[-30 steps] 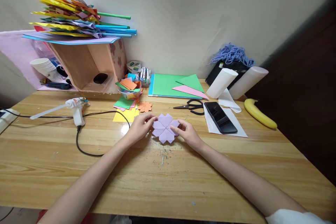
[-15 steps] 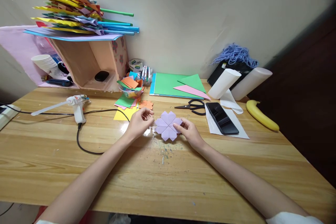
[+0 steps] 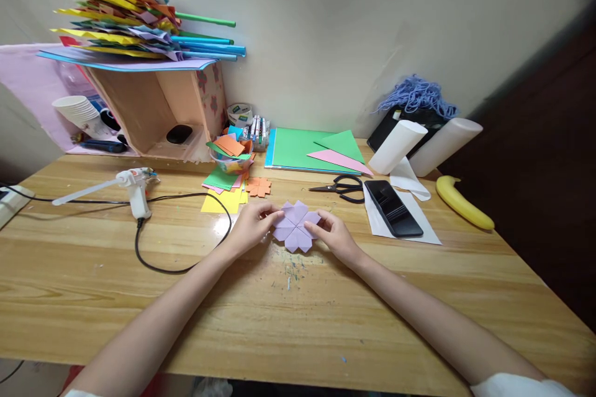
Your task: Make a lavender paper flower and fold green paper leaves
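A light purple folded paper flower (image 3: 295, 232) is held just over the wooden table (image 3: 298, 322), its petals spread flat and creases meeting at the centre. My left hand (image 3: 254, 226) pinches its left petal between thumb and fingers. On the opposite side, my right hand (image 3: 336, 237) grips the right petals, thumb on top near the middle. Behind the left hand lie an orange paper flower (image 3: 258, 187) and yellow paper squares (image 3: 221, 201). Black-handled scissors (image 3: 342, 188) rest beyond the right hand.
A glue gun (image 3: 138, 192) stands at left, its black cord looping near my left forearm. A bowl of paper pieces (image 3: 230, 158) sits by the pink box (image 3: 212, 102). Green sheets (image 3: 293, 149) lie at the back. Rightward are a phone (image 3: 393, 209) and a banana (image 3: 465, 205).
My left hand has moved onto the purple flower's left petal and closed on it. The flower has turned slightly, while my right hand keeps its hold.
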Demonstrator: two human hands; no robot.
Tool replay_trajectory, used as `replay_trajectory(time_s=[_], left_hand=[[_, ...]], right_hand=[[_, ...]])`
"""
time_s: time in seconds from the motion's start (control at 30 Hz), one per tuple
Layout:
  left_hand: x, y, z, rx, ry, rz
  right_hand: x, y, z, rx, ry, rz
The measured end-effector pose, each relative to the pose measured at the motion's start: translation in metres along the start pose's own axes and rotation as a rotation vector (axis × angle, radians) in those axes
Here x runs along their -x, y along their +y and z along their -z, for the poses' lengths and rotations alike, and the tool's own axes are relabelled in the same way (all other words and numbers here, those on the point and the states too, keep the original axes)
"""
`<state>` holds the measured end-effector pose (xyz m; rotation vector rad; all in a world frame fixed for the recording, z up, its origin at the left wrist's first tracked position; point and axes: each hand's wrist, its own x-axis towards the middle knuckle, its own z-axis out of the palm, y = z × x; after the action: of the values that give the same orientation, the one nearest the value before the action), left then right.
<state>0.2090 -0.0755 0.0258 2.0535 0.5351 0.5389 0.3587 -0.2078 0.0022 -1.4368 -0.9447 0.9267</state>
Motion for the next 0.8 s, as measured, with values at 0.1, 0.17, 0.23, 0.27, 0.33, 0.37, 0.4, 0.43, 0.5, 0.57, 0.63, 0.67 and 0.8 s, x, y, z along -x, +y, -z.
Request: replay_trajectory(time_s=[0.1, 0.17, 0.23, 0.27, 0.33, 0.37, 0.4, 0.43, 0.5, 0.57, 0.63, 0.67, 0.8], left_hand=[[-0.002, 0.000, 0.006, -0.058, 0.005, -0.035], [-0.004, 0.000, 0.010, -0.069, 0.023, -0.014], [-0.005, -0.003, 0.014, -0.063, 0.064, 0.047], [-0.006, -0.005, 0.016, -0.054, 0.099, 0.081], [-0.008, -0.010, 0.020, -0.018, 0.198, 0.144], [-0.008, -0.012, 0.021, 0.002, 0.250, 0.169], [-0.009, -0.014, 0.022, 0.019, 0.298, 0.189], [-0.010, -0.015, 0.023, 0.034, 0.336, 0.203], [-0.010, -0.016, 0.022, 0.080, 0.375, 0.216], [-0.009, -0.013, 0.017, 0.166, 0.333, 0.226], [-0.006, -0.007, 0.009, 0.254, 0.206, 0.246], [-0.004, -0.004, 0.004, 0.266, 0.133, 0.255], [0.004, 0.007, -0.013, 0.184, -0.060, 0.244]], right_hand=[[-0.001, 0.001, 0.000, -0.007, 0.015, 0.003], [-0.002, 0.001, 0.000, -0.015, 0.029, 0.008], [-0.002, 0.001, 0.000, -0.018, 0.041, 0.013], [-0.002, 0.001, 0.000, -0.017, 0.043, 0.015], [-0.002, 0.000, 0.000, -0.016, 0.041, 0.013], [-0.002, -0.001, 0.000, -0.018, 0.039, 0.012], [-0.002, -0.001, 0.000, -0.021, 0.039, 0.012], [-0.002, -0.001, 0.000, -0.027, 0.038, 0.015], [-0.003, -0.001, 0.000, -0.043, 0.038, 0.018], [-0.002, -0.001, 0.000, -0.056, 0.037, 0.013], [-0.002, -0.001, 0.000, -0.064, 0.026, -0.002], [-0.002, -0.001, 0.000, -0.066, 0.011, -0.008], [0.000, -0.001, -0.002, -0.062, -0.065, -0.023]])
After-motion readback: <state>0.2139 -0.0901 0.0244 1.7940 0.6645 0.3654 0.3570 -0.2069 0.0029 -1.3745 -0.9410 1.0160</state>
